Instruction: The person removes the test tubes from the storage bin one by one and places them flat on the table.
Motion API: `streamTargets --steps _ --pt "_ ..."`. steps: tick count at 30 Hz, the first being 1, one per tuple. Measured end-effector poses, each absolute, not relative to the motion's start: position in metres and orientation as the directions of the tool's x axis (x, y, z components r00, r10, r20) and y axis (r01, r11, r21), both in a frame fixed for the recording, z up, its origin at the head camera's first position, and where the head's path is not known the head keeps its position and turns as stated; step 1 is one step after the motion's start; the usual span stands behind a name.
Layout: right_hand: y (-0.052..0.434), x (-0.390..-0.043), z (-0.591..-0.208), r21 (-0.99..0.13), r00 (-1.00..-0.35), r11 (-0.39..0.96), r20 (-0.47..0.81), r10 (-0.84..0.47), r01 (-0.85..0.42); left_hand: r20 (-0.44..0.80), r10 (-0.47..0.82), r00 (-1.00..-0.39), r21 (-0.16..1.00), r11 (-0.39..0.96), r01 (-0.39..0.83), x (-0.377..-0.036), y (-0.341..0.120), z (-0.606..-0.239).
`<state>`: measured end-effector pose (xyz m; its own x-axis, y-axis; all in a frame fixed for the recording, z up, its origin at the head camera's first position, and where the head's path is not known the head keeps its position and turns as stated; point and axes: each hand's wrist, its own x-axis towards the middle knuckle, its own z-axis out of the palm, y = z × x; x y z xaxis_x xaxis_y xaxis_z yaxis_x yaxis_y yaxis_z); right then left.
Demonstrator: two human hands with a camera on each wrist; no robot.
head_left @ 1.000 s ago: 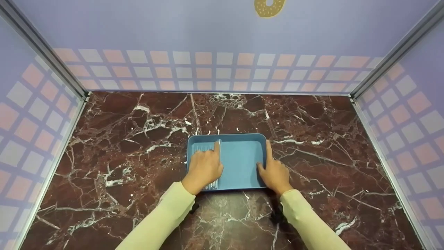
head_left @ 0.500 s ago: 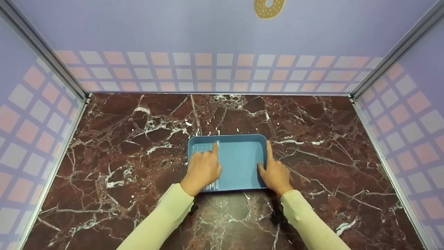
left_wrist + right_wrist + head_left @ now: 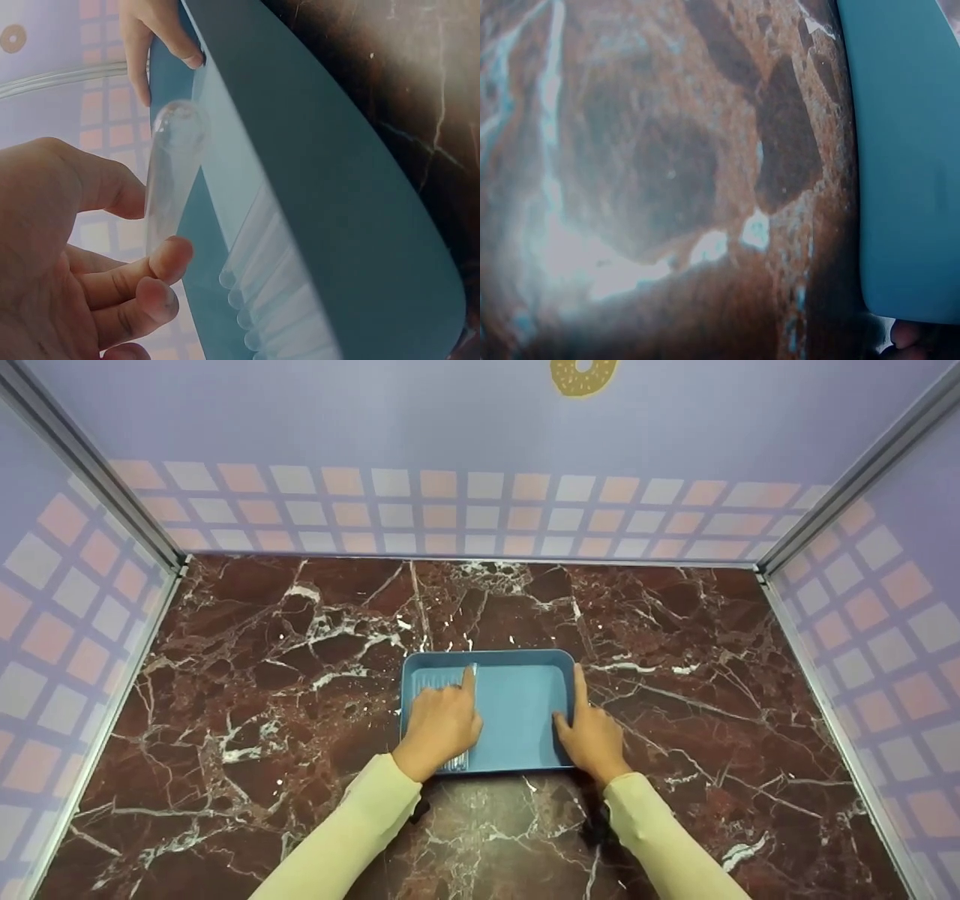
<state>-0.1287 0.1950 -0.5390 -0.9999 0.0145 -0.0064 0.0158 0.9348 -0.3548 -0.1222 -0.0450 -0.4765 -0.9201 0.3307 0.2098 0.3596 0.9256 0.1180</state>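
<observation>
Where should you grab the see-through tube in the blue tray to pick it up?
Probably by the middle of the clear tube, coming from above. It is long, thin and round and lies flat in the blue tray, so thumb and fingers of the left hand can pinch its sides.

Tray (image 3: 517, 712) mid-counter (image 3: 675, 735), tubes (image 3: 439, 679) in its left side
</observation>
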Motion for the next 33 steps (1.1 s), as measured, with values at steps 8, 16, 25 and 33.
streamTargets --steps 8,16,25,33 --pt "0.194 -0.13 -0.539 -0.358 -1.0 0.933 -0.002 0.022 0.021 0.219 0.325 -0.92 0.13 0.925 0.358 -0.122 -0.046 -0.476" --pt "0.195 -0.13 -0.538 -0.351 -0.999 0.936 -0.016 0.029 0.033 0.222 0.311 -0.924 0.144 0.927 0.347 -0.12 -0.049 -0.475" --pt "0.195 -0.129 -0.537 -0.359 -1.0 0.933 -0.02 0.019 0.025 0.253 0.322 -0.912 0.085 0.932 0.352 -0.119 -0.054 -0.471" --pt "0.195 -0.129 -0.538 -0.366 -1.0 0.93 -0.022 0.02 0.027 0.23 0.318 -0.92 0.096 0.933 0.346 -0.119 -0.055 -0.472"
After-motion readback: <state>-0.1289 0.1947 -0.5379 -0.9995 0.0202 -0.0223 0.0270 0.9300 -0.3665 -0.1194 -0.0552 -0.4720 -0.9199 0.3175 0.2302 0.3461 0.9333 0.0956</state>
